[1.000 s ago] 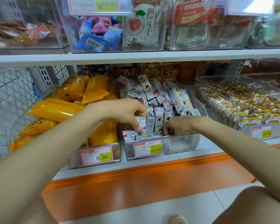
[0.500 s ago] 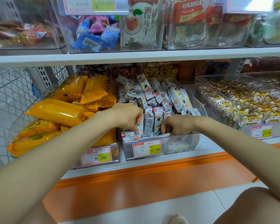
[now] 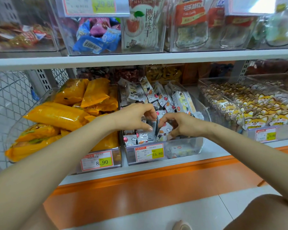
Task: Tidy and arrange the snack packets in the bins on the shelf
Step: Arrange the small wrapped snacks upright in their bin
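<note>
A clear middle bin on the lower shelf holds several small white and grey snack packets with cartoon prints. A few stand in a row at the bin's front. My left hand reaches into the bin from the left and pinches an upright grey packet between thumb and fingers. My right hand comes in from the right, its fingers curled round a white packet beside it. The fingertips of both hands nearly meet over the front row.
A bin of orange packets stands to the left, and a bin of yellow fox-print packets to the right. Price tags hang on the bin fronts. The upper shelf carries more clear bins. An orange shelf base lies below.
Both hands have drawn closer together over the front of the middle bin. The left hand now lifts a grey packet upright; the right hand has shifted left onto a neighbouring packet.
</note>
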